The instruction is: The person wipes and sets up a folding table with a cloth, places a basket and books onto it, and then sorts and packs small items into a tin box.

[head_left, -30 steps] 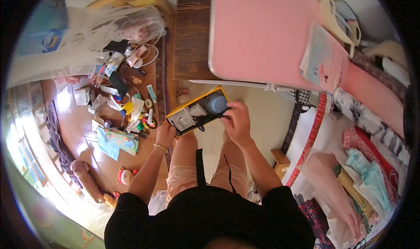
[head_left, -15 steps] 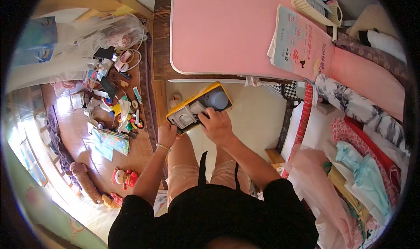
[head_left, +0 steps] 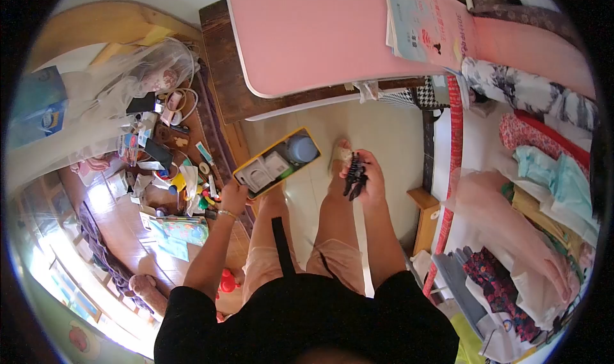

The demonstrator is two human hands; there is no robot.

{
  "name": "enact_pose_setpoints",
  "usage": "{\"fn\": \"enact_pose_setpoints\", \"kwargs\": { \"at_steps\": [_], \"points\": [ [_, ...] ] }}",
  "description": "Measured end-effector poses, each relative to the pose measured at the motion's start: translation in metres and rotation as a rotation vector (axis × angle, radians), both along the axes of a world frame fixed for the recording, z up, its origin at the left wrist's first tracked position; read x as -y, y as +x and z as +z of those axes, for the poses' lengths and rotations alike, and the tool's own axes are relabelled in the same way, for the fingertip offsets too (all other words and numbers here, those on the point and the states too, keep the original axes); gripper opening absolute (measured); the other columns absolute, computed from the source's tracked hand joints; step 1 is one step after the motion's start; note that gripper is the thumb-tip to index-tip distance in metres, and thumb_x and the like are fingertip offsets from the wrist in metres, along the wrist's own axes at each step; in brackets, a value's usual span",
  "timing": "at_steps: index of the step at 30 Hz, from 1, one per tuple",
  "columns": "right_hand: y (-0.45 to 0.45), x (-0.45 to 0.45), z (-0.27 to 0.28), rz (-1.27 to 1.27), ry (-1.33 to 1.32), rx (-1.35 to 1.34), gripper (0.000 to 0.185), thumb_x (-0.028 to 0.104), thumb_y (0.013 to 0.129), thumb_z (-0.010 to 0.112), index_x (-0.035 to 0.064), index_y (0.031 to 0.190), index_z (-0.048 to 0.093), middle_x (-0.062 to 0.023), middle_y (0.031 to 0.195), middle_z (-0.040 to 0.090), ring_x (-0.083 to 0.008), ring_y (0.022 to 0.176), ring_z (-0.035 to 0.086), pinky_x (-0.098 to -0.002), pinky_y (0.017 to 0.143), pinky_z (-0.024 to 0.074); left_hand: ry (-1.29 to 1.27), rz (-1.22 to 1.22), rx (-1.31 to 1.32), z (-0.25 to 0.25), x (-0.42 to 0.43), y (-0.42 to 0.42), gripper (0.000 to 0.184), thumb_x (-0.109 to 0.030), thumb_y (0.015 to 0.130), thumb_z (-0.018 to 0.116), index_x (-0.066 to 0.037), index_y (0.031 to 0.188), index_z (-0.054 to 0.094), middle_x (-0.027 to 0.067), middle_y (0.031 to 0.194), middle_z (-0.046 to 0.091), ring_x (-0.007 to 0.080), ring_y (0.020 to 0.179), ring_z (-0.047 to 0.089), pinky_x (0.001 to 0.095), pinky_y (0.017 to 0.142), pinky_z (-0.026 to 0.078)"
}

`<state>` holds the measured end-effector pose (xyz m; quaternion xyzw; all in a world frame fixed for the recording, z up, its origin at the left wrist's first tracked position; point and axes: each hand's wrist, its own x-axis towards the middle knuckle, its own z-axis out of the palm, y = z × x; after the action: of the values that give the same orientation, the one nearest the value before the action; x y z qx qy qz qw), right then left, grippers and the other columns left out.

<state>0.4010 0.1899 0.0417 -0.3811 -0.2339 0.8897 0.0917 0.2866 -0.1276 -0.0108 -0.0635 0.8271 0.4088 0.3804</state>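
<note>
My left hand [head_left: 233,198] grips the lower left corner of a yellow-edged box [head_left: 277,188], which is tilted over my lap. Inside the box lie a blue-grey round object [head_left: 302,149] at the right end and white items [head_left: 259,175] at the left. To the right of the box, my right hand [head_left: 371,180] is closed on a black hair claw clip [head_left: 355,175], held apart from the box above my right leg.
A pink-topped table [head_left: 320,38] stands ahead, with a booklet [head_left: 425,28] on it. At the left, many small items [head_left: 185,178] lie on the wooden floor. Clothes and fabric [head_left: 511,236] are heaped at the right beside a red-wrapped pole [head_left: 455,121].
My right hand has come out of the box and moved right with the black clip. The box stays in my left hand. The camera view has shifted.
</note>
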Motion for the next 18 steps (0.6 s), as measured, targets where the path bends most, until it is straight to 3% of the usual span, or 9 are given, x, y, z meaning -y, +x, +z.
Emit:
{"fn": "enact_pose_setpoints", "kwargs": {
  "at_steps": [3, 4, 5, 8, 11, 12, 15, 16, 18],
  "points": [
    [0.031, -0.021, -0.005, -0.088, -0.023, -0.044, 0.014, 0.005, 0.078, 0.048, 0.0021, 0.091, 0.053, -0.0138, 0.082, 0.059, -0.0250, 0.065, 0.059, -0.0356, 0.058, 0.0479, -0.040, 0.129, 0.044, -0.004, 0.018, 0.009, 0.019, -0.008, 0.075, 0.049, 0.011, 0.079, 0.051, 0.0201, 0.062, 0.057, 0.0260, 0.050, 0.061, 0.0348, 0.043, 0.051],
    [0.039, -0.032, -0.006, -0.060, -0.003, -0.022, 0.013, 0.010, 0.082, 0.047, 0.0022, 0.092, 0.052, -0.0137, 0.081, 0.058, -0.0255, 0.063, 0.058, -0.0377, 0.058, 0.0478, -0.244, -0.067, -0.119, -0.009, 0.024, 0.012, 0.017, -0.008, 0.076, 0.048, 0.009, 0.076, 0.049, 0.0179, 0.063, 0.057, 0.0249, 0.049, 0.061, 0.0346, 0.041, 0.050],
    [0.044, -0.044, -0.012, -0.023, 0.003, -0.019, 0.013, 0.011, 0.083, 0.047, 0.0021, 0.091, 0.051, -0.0135, 0.081, 0.058, -0.0253, 0.063, 0.058, -0.0376, 0.058, 0.0479, -0.093, 0.159, -0.053, -0.044, 0.047, 0.029, 0.016, -0.008, 0.076, 0.048, 0.007, 0.072, 0.048, 0.0161, 0.060, 0.056, 0.0239, 0.048, 0.060, 0.0343, 0.039, 0.047],
    [0.053, -0.078, -0.037, 0.113, -0.012, -0.003, 0.013, 0.013, 0.087, 0.046, 0.0012, 0.088, 0.052, -0.0119, 0.081, 0.058, -0.0232, 0.063, 0.058, -0.0367, 0.058, 0.0491, -0.092, 0.300, -0.024, -0.038, 0.035, 0.045, 0.014, -0.007, 0.075, 0.047, 0.006, 0.069, 0.048, 0.0148, 0.057, 0.054, 0.0220, 0.047, 0.059, 0.0335, 0.039, 0.049],
    [0.040, -0.111, -0.067, 0.456, 0.088, 0.128, 0.008, 0.008, 0.084, 0.050, 0.0010, 0.086, 0.054, -0.0106, 0.082, 0.058, -0.0217, 0.062, 0.058, -0.0360, 0.058, 0.0500, -0.087, 0.374, -0.123, -0.054, 0.019, 0.077, 0.014, -0.006, 0.075, 0.046, 0.007, 0.072, 0.050, 0.0130, 0.056, 0.054, 0.0212, 0.047, 0.059, 0.0326, 0.040, 0.050],
    [0.031, -0.122, -0.075, 0.658, 0.131, 0.160, 0.008, 0.003, 0.079, 0.055, 0.0010, 0.087, 0.055, -0.0085, 0.083, 0.058, -0.0188, 0.073, 0.060, -0.0345, 0.066, 0.0500, -0.059, 0.411, -0.135, -0.038, -0.008, 0.080, 0.016, -0.005, 0.075, 0.045, 0.009, 0.074, 0.051, 0.0127, 0.057, 0.056, 0.0221, 0.048, 0.060, 0.0316, 0.041, 0.051],
    [0.010, -0.133, -0.100, 1.075, 0.624, 0.016, 0.017, 0.001, 0.074, 0.056, 0.0010, 0.091, 0.056, -0.0060, 0.087, 0.059, -0.0165, 0.089, 0.058, -0.0329, 0.077, 0.0474, 0.056, 0.583, -0.137, -0.073, -0.034, 0.121, 0.018, -0.005, 0.075, 0.044, 0.011, 0.075, 0.052, 0.0139, 0.059, 0.058, 0.0230, 0.051, 0.061, 0.0309, 0.042, 0.051],
    [0.007, -0.135, -0.106, 1.144, 0.803, -0.037, 0.028, 0.003, 0.072, 0.058, 0.0024, 0.099, 0.053, -0.0071, 0.095, 0.057, -0.0189, 0.094, 0.056, -0.0332, 0.080, 0.0457, 0.030, 0.518, -0.097, -0.060, -0.053, 0.125, 0.018, -0.004, 0.075, 0.043, 0.012, 0.074, 0.052, 0.0149, 0.061, 0.058, 0.0228, 0.051, 0.062, 0.0312, 0.043, 0.051],
    [-0.001, -0.133, -0.121, 1.244, 1.163, -0.166, 0.050, 0.005, 0.068, 0.061, 0.0050, 0.115, 0.046, -0.0093, 0.110, 0.054, -0.0238, 0.104, 0.052, -0.0339, 0.087, 0.0424, 0.030, 0.562, -0.049, -0.081, -0.071, 0.149, 0.018, -0.004, 0.076, 0.043, 0.011, 0.074, 0.052, 0.0146, 0.060, 0.058, 0.0220, 0.050, 0.062, 0.0311, 0.043, 0.051]
  ]
}}
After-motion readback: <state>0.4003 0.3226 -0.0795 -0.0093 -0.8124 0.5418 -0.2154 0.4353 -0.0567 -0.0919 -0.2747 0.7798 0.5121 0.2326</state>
